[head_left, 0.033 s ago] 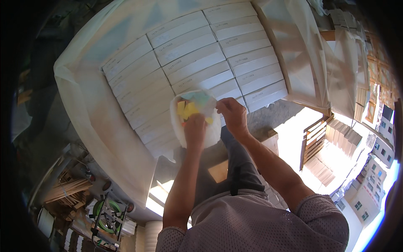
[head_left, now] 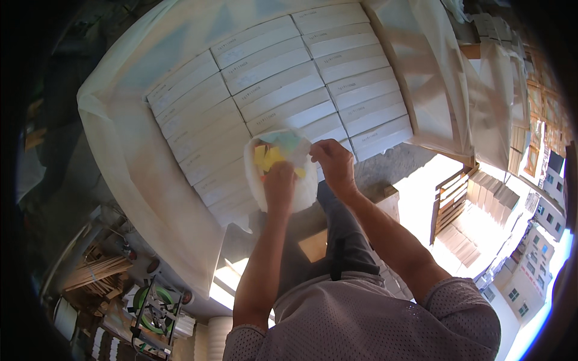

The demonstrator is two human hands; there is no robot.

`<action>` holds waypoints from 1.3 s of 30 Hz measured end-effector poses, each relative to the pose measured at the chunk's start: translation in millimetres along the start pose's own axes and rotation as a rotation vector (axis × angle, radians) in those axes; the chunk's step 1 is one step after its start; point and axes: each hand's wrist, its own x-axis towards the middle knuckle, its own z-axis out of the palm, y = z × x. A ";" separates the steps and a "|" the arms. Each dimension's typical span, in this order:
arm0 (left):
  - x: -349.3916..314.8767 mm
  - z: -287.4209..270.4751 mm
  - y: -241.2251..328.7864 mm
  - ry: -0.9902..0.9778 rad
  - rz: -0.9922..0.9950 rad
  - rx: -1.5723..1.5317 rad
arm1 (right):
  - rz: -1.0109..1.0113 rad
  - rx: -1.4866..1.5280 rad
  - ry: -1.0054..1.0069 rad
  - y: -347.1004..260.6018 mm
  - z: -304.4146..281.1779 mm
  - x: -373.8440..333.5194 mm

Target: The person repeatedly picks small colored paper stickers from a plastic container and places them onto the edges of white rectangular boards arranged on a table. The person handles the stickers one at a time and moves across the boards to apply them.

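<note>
A whitish, translucent plastic bag (head_left: 260,191) hangs in front of me with its mouth open. Yellow pieces (head_left: 269,156), with some red and pale green ones, show inside it; their kind is blurred. My left hand (head_left: 280,183) reaches into the bag's mouth, fingers curled in among the yellow pieces, and what they grip is hidden. At the bag's right rim, my right hand (head_left: 335,163) pinches the plastic between thumb and fingers. Just beyond the bag rises a stack of long white boxes (head_left: 277,90), laid in columns.
Translucent sheeting (head_left: 150,198) drapes the stack's left side, and more sheeting (head_left: 421,78) hangs at its right. To the lower left stand a wheeled metal frame (head_left: 156,313) and a bundle of wooden strips (head_left: 99,272). A slatted wooden crate (head_left: 450,201) sits in sunlight at right.
</note>
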 end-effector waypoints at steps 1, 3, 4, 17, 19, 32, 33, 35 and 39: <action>5.4 -1.7 4.2 0.010 -0.063 -0.044 | 0.029 0.016 -0.018 -3.1 0.9 4.1; 17.7 -6.9 17.1 0.037 -0.201 -0.111 | 0.065 0.066 -0.041 -9.5 5.0 14.7; 25.9 -9.6 24.0 0.050 -0.275 -0.134 | 0.065 0.102 -0.056 -11.8 8.1 21.2; 214.6 -65.4 -10.2 -0.177 -0.378 0.225 | 0.382 0.387 -0.620 39.0 71.0 177.0; 227.3 -62.8 -32.3 -0.190 -0.361 0.322 | 0.450 0.284 -0.627 58.6 84.9 189.1; 255.7 -48.6 -107.9 -0.070 -0.121 0.647 | 0.396 0.259 -0.612 100.8 116.0 214.1; 254.5 -47.2 -108.6 -0.063 -0.102 0.681 | 0.394 0.266 -0.605 101.3 117.0 214.4; 253.9 -43.8 -107.4 -0.054 -0.078 0.731 | 0.399 0.276 -0.588 102.4 118.5 214.9; 251.6 -37.3 -99.0 -0.036 -0.079 0.803 | 0.413 0.286 -0.568 104.7 120.2 215.6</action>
